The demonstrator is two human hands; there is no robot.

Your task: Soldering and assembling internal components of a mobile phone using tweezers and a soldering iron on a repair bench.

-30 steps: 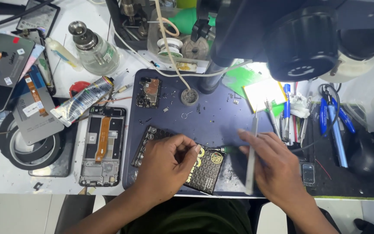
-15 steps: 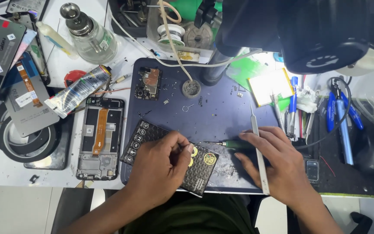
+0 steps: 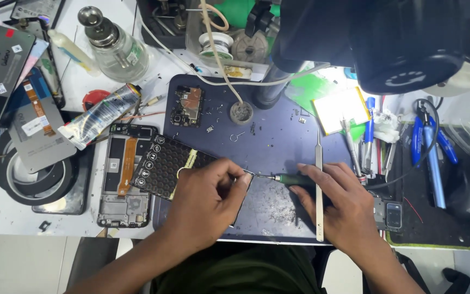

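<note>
Left hand: your left hand (image 3: 205,204) sits curled on the black cover (image 3: 164,166), fingers pinching down at its right edge, right where the screwdriver tip meets it.
Right hand: your right hand (image 3: 338,204) is closed around the screwdriver (image 3: 289,178), which lies nearly flat and points left toward your left hand.
Tweezers: long silver tweezers (image 3: 318,185) run up from under your right hand's fingers; can't tell if you're actually gripping them or they're just lying there.
Cover: black, dotted pattern, tilted, half under your left hand, on the blue mat (image 3: 278,141).
Left of your left hand: a phone frame (image 3: 123,179) with an orange flex strip, touching the cover's corner.
Above your left hand: a small board (image 3: 186,106) on the mat, well apart from it.
Further left: glue tube (image 3: 101,114), tape roll (image 3: 23,174), glass bottle (image 3: 112,46).
Right of your right hand: blue-handled pliers (image 3: 431,147) and a small camera module (image 3: 390,213) just beside your wrist.
</note>
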